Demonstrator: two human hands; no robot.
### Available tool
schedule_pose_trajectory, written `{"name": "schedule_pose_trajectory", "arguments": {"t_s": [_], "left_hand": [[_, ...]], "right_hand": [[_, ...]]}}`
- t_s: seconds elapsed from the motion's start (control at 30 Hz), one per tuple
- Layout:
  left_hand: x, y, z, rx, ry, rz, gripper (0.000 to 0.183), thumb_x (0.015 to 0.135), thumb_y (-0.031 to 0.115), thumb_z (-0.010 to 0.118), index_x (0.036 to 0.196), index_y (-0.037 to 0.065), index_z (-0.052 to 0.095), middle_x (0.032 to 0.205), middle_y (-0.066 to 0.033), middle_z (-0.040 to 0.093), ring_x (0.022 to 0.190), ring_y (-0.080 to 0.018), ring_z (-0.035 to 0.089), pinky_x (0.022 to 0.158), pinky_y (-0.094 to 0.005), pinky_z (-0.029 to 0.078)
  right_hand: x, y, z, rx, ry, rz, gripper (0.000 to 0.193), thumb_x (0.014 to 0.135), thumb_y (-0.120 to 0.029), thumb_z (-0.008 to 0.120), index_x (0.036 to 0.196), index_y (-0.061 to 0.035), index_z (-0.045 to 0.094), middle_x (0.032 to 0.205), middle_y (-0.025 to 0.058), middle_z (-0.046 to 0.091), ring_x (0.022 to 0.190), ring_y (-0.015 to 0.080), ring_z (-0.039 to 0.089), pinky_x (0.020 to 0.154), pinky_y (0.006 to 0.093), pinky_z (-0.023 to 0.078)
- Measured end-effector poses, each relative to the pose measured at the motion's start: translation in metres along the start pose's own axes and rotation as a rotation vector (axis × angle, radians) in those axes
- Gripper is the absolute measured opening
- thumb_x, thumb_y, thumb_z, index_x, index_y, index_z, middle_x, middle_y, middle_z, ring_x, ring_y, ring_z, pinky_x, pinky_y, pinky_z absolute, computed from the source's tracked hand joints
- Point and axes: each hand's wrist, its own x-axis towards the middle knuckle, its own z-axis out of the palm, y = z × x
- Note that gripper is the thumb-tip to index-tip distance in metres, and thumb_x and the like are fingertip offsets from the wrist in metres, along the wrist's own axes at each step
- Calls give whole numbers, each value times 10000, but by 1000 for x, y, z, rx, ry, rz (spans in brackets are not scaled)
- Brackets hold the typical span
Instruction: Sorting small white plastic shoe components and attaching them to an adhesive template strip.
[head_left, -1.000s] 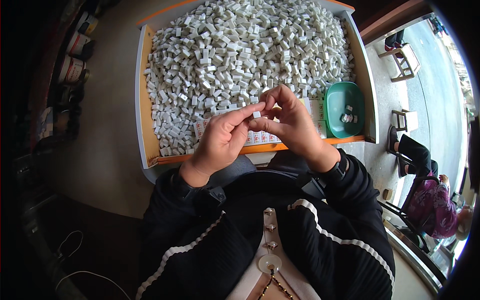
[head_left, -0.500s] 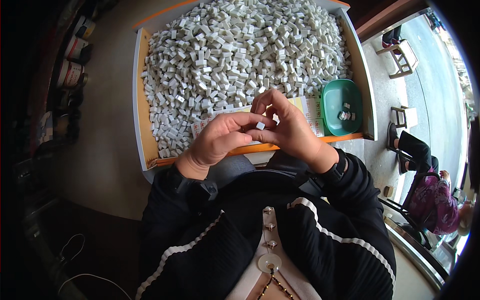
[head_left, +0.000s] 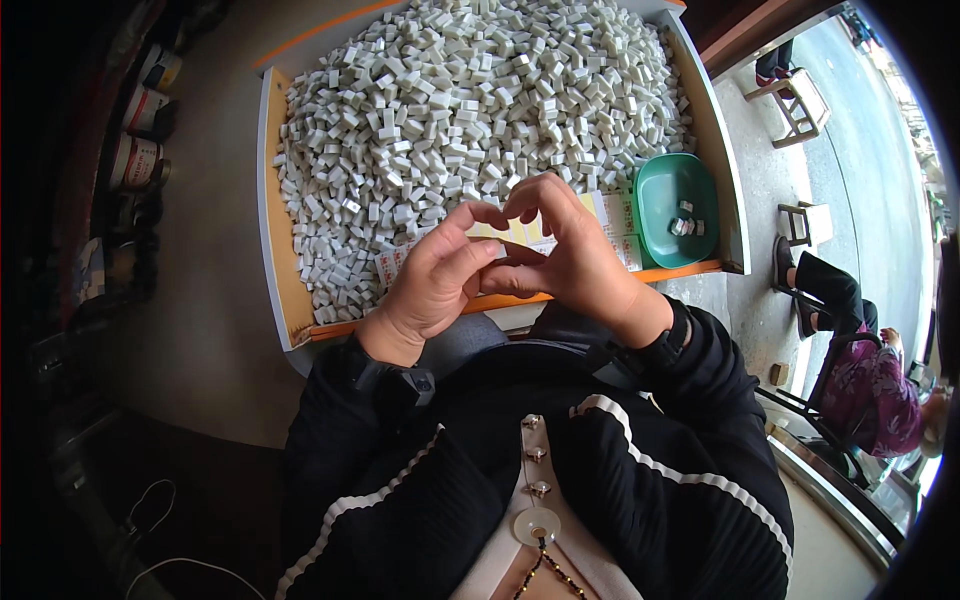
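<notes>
Hands [head_left: 425,285] [head_left: 592,265] curl near heaped, glossy white oblong blocks [head_left: 480,110].

The head-worn fisheye looks down at both hands [head_left: 428,283].

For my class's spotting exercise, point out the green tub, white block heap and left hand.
Green tub [head_left: 659,197]: head view, bare inside.
White block heap [head_left: 480,105]: head view, its middle.
Left hand [head_left: 428,283]: head view, by the thumb's base.

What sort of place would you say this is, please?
Probably a small workshop or shopfront open to the outdoors: a large wood-sided tray heaped with small white blocks, labelled containers along the left, and a stool near the bright opening at right.
</notes>
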Motion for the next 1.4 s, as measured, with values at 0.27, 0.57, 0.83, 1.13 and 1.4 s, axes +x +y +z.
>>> {"name": "schedule_pose_trajectory", "arguments": {"t_s": [0.27, 0.57, 0.83, 1.13, 1.4], "left_hand": [[1, 8, 11, -60, 5, 6, 427, 915, 96, 460, 1299, 21, 288, 1084, -159, 572, 915, -227, 640, 846, -370, 534], [-4, 5, -46, 753, 454, 439, 161, 868, 118, 618, 972, -2, 596, 874, -67, 650, 764, -131, 642, 649, -233, 496], [2, 11, -67, 1574, 694, 506, 163, 736, 109, 731, 853, 44, 638, 768, -88, 584, 619, -237, 602, 567, -330, 479], [5, 12, -56, 1717, 538, 646, 143, 743, 83, 695, 870, 60, 634, 793, -92, 564, 680, -292, 603, 597, -381, 485], [10, 13, -61, 1843, 548, 561, 143, 761, 88, 667, 892, 62, 616, 812, -99, 568, 711, -301, 603, 623, -385, 493]], "right_hand": [[-2, 1, 1, -36, 13, -163, 266, 657, -123, 813, 827, -57, 619, 1084, 59, 559, 976, 221, 524, 865, 322, 416], [-22, 42, -60, -127, 235, 19, 274, 643, -4, 781, 798, -46, 559, 1024, 56, 588, 952, 200, 551, 826, 300, 434], [-23, 31, -72, -654, 349, -3, 292, 678, -66, 770, 900, -49, 581, 925, 87, 580, 795, 240, 564, 700, 319, 466], [15, 35, 48, -368, -148, -177, 187, 762, -93, 662, 929, -41, 597, 862, 111, 556, 792, 294, 574, 704, 369, 486], [25, 42, 63, -493, -129, -229, 90, 784, -105, 617, 853, -61, 580, 810, 96, 539, 777, 292, 573, 695, 383, 482]]}}
